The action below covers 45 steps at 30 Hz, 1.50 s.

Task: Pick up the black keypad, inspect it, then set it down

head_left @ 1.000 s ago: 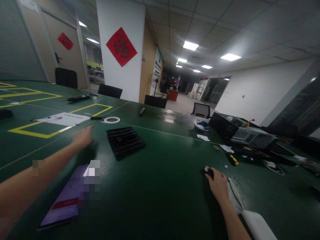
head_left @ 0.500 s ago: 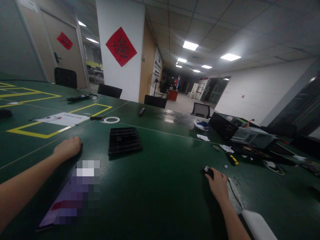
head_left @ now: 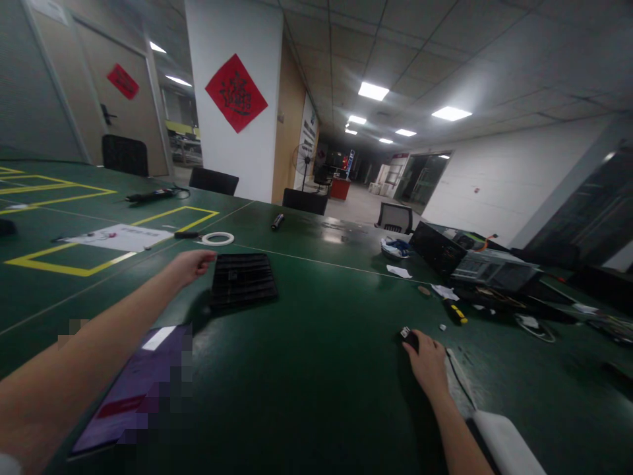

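Observation:
My left hand (head_left: 192,265) reaches forward over the green table (head_left: 316,369), fingers loosely curled, its tips just left of a black slotted panel (head_left: 243,278) lying flat; I cannot tell whether they touch it. My right hand (head_left: 428,359) rests on the table at the lower right, fingers curled over a small black object (head_left: 408,336). A phone with a purple screen (head_left: 133,389) lies under my left forearm.
An open computer case (head_left: 475,267) with cables sits at the right. A yellow-handled tool (head_left: 453,311), paper scraps, a white tape ring (head_left: 216,238) and a printed sheet (head_left: 119,237) lie further out. Black chairs line the table's far edge.
My left hand drew back toward me, then stretched forward again to the black panel's left edge. The panel has turned slightly. My right hand stayed put.

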Tool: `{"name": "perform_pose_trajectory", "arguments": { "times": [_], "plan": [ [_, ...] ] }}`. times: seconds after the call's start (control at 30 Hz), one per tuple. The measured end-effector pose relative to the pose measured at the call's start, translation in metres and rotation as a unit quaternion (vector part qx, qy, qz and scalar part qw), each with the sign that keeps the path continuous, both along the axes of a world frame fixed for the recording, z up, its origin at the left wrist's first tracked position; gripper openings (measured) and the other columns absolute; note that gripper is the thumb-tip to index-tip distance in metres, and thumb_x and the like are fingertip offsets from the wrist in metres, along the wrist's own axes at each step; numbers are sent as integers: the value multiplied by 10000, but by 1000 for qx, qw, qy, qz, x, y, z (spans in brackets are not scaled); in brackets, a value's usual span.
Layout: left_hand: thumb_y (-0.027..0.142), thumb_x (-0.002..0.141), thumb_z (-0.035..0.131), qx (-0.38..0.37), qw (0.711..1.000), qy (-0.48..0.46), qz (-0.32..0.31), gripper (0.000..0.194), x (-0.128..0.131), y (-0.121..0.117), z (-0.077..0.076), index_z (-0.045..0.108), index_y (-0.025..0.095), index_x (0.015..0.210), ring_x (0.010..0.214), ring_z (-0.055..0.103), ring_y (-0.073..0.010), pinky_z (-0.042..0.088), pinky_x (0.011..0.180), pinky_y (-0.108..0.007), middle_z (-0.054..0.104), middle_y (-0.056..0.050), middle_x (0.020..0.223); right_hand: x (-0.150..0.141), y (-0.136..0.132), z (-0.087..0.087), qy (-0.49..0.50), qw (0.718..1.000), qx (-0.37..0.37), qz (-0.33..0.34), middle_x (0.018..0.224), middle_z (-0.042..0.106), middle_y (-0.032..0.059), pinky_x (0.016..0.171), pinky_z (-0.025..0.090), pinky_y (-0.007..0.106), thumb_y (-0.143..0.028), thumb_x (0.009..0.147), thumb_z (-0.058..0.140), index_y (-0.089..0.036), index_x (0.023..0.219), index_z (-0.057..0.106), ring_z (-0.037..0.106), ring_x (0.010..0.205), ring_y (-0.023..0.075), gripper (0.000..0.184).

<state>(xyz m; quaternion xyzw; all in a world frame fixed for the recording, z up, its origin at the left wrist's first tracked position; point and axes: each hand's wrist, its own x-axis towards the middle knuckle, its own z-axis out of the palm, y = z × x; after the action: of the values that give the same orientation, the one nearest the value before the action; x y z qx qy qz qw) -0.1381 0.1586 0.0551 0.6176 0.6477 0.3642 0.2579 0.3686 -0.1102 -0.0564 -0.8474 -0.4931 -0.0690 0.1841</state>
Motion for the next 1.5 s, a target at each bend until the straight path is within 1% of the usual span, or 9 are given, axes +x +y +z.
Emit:
{"name": "perform_pose_trajectory", "arguments": {
  "times": [0.07, 0.13, 0.27, 0.33, 0.57, 0.77, 0.97, 1.2, 1.5],
  "plan": [
    [230, 690, 596, -20, 999, 29, -41, 129, 19, 2, -6, 637, 109, 709, 655, 579, -164, 456, 679, -265, 635, -22, 630, -1, 0, 0, 4, 1000, 1, 0, 1165, 564, 125, 945, 323, 415, -381, 813, 367, -111, 1176, 484, 443, 1076, 310, 467],
    [267, 594, 677, -45, 985, 134, -96, 174, 35, 4, -11, 666, 132, 703, 754, 602, -209, 449, 719, -267, 663, -47, 719, -1, 0, 0, 6, 1000, 4, -1, 1165, 563, 122, 935, 329, 420, -385, 813, 360, -118, 1175, 487, 442, 1078, 313, 467],
    [425, 679, 608, -34, 879, 439, -182, 352, 54, 7, -17, 687, 99, 786, 861, 606, -289, 452, 734, -311, 654, -181, 914, 0, 0, 0, 12, 1000, 7, 2, 1173, 555, 121, 944, 326, 414, -383, 811, 370, -115, 1172, 490, 427, 1086, 317, 465],
    [449, 747, 540, -7, 852, 486, -197, 416, 58, 7, -21, 681, 68, 839, 899, 600, -299, 444, 768, -321, 633, -220, 962, 0, 1, 0, 13, 1000, 7, 3, 1172, 554, 119, 962, 311, 409, -375, 808, 384, -109, 1172, 487, 421, 1091, 314, 463],
    [218, 849, 384, 60, 849, 487, -197, 295, 57, -3, -42, 615, 80, 968, 959, 575, -276, 427, 819, -347, 590, -205, 1020, 0, 0, -2, 6, 1000, 11, 5, 1165, 559, 122, 955, 315, 414, -387, 816, 362, -110, 1170, 491, 432, 1070, 313, 468],
    [209, 829, 440, 63, 848, 488, -199, 276, 56, -7, -38, 564, 99, 1051, 952, 576, -275, 436, 807, -347, 561, -183, 1032, 4, 2, -6, -6, 1000, 11, 3, 1168, 562, 121, 952, 309, 400, -383, 813, 375, -113, 1154, 504, 422, 1095, 305, 453],
    [201, 826, 446, 71, 843, 486, -219, 233, 55, -3, -39, 648, 95, 872, 894, 590, -281, 445, 781, -356, 548, -190, 1003, 2, 1, -3, 0, 1000, 10, 3, 1162, 565, 116, 946, 313, 392, -386, 817, 379, -117, 1154, 502, 430, 1089, 304, 448],
    [191, 857, 380, 108, 838, 474, -247, 274, 48, 3, -46, 646, 124, 853, 918, 564, -241, 422, 824, -314, 552, -155, 996, 3, 1, -2, -6, 1000, 11, 9, 1157, 563, 124, 952, 308, 393, -376, 814, 379, -108, 1160, 495, 435, 1082, 297, 453],
    [61, 821, 390, 134, 803, 500, -295, 263, 54, -10, -38, 645, 108, 775, 890, 549, -209, 412, 839, -307, 561, -144, 972, 4, 1, -3, 13, 1000, 13, 2, 1159, 561, 124, 941, 316, 410, -386, 811, 379, -115, 1165, 499, 419, 1078, 313, 462]
  ]
}}
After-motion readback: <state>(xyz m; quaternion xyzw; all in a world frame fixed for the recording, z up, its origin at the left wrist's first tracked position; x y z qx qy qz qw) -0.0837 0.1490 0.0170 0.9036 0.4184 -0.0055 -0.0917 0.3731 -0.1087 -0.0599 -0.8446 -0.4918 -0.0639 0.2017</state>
